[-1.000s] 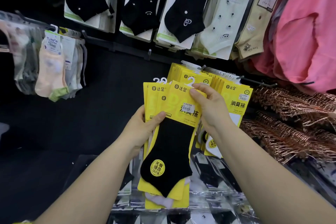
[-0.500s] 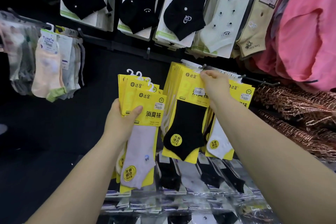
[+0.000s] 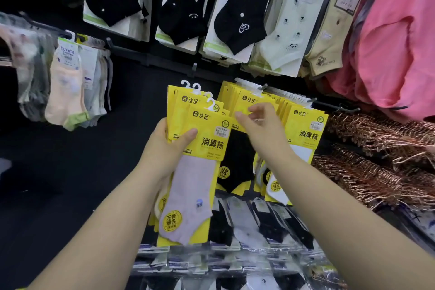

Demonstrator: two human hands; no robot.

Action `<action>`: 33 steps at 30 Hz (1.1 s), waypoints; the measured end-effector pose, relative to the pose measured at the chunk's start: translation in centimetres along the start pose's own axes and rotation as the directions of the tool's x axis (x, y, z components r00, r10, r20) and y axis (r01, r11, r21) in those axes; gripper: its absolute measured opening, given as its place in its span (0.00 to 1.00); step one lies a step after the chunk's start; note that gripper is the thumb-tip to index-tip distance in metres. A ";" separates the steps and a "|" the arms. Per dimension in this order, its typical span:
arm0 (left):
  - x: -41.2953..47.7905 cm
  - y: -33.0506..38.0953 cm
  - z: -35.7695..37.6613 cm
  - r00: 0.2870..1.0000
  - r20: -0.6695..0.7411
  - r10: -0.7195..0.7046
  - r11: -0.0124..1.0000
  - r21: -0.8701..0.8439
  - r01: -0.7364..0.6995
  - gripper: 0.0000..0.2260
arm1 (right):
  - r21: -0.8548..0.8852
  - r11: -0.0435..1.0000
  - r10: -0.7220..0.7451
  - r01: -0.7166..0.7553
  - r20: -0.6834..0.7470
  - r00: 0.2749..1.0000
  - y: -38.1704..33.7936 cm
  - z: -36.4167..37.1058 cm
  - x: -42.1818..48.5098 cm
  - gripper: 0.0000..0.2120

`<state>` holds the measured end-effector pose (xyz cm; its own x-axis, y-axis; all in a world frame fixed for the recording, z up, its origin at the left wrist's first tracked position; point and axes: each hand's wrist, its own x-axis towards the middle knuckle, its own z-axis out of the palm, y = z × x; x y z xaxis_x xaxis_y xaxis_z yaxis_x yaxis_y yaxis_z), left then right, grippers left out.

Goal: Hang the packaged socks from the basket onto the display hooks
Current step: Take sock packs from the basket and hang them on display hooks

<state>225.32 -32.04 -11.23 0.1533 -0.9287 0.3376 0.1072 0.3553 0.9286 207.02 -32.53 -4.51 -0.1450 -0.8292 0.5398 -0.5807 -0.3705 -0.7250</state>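
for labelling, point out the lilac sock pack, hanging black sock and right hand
lilac sock pack (image 3: 193, 195): head view, sock fabric
hanging black sock (image 3: 237, 155): head view, sock middle
right hand (image 3: 261, 129): head view, back of hand

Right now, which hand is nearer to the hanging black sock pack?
Right. The right hand is in front of the top of the black sock pack; the left hand is off to its left, gripping a stack of packs.

Glossy yellow card packs (image 3: 211, 146) hold matt knit socks (image 3: 193, 186); coppery hangers (image 3: 388, 148) seem metal.
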 end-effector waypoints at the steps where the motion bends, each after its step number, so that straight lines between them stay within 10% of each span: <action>1: -0.2 0.0 0.2 0.999 0.022 -0.024 0.999 -0.040 0.025 0.10 | 0.016 0.999 0.035 -0.036 0.075 0.997 -0.3 0.4 -0.7 0.18; 7: -1.0 0.1 1.4 0.993 0.098 -0.065 0.979 -0.188 0.083 0.28 | 0.165 0.982 0.075 -0.095 0.126 0.989 -0.4 0.9 -2.2 0.13; 16: -0.2 -1.1 0.8 0.992 -0.112 -0.061 0.998 -0.006 0.061 0.04 | 0.379 0.896 0.279 -0.232 -0.076 0.957 2.7 -2.9 0.8 0.34; 33: 0.6 -1.6 -0.9 0.981 -0.182 -0.061 0.994 0.075 0.076 0.06 | 0.188 0.935 0.327 -0.302 -0.124 0.937 2.7 -1.1 4.9 0.18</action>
<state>226.16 -33.06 -12.65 0.3226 -0.9138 0.2467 0.0450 0.2752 0.9603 203.85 -37.13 -3.32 -0.4252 -0.8462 0.3213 -0.3485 -0.1746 -0.9209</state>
